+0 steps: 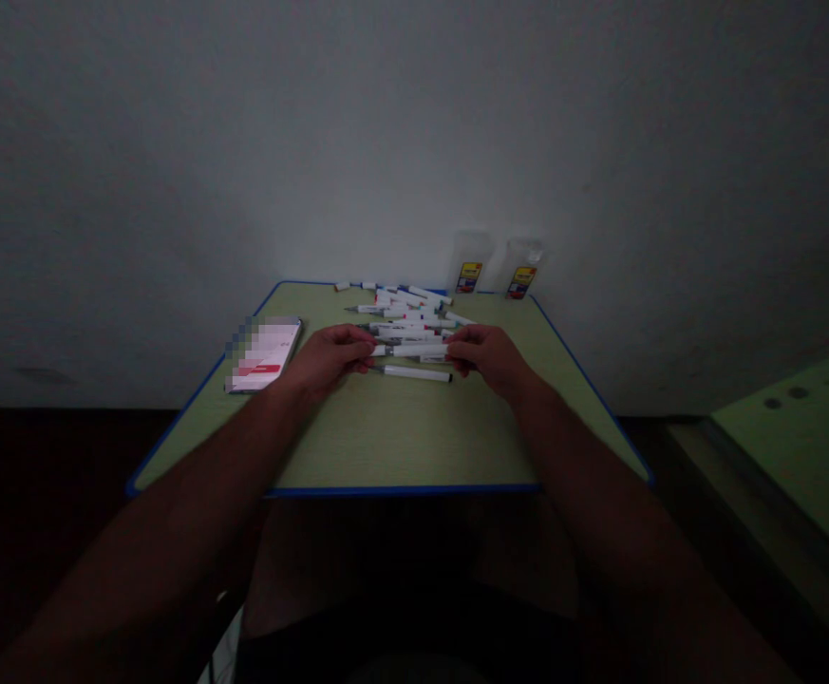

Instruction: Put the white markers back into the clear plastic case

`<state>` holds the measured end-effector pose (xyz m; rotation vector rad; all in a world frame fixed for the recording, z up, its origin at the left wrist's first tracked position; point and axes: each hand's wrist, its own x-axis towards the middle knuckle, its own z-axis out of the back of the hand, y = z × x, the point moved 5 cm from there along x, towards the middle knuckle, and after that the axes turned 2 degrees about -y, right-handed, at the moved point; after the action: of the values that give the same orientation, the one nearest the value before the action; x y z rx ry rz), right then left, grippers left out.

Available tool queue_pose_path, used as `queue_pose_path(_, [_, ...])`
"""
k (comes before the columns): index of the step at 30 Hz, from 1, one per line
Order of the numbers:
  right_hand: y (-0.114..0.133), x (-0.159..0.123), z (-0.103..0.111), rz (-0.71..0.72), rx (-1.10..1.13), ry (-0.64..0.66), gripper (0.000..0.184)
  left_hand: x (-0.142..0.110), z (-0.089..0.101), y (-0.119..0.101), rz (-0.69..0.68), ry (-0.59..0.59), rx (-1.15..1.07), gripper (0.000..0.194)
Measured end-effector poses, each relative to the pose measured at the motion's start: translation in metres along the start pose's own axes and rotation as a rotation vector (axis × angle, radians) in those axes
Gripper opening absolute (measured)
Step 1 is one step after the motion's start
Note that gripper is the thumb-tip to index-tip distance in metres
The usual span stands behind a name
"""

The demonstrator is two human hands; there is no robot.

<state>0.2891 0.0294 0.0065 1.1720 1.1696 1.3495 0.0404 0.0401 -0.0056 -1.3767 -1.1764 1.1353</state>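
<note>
A white marker point(414, 351) lies crosswise between my two hands, just over the near side of a pile of similar markers. My left hand point(332, 359) pinches its left end, and my right hand point(483, 357) grips the right end. Closest to me on the table is another white marker point(418, 373) with a dark right end and a grey tip on the left. Behind my hands, several more white markers point(406, 312) with grey tips and coloured ends lie heaped together. My fingers partly hide the ends of the held marker.
A phone point(272, 351) with a lit screen lies at the table's left side. Two clear plastic cases point(469, 266) with yellow and red labels stand at the back right by the wall point(400, 142). The pale table point(400, 446) has a blue edge.
</note>
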Motion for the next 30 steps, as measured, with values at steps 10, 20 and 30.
queue_pose_path(10, [-0.003,0.000,-0.001,0.008,-0.007,0.035,0.020,-0.003,-0.003,-0.001,-0.022,0.004,0.019,0.009])
queue_pose_path(20, [-0.003,0.001,-0.002,0.013,0.089,0.023,0.040,0.002,0.001,0.004,-0.037,-0.016,0.056,0.007])
queue_pose_path(30, [0.009,-0.005,-0.009,0.157,0.038,0.061,0.036,0.005,0.008,0.006,-0.067,-0.048,0.176,0.005])
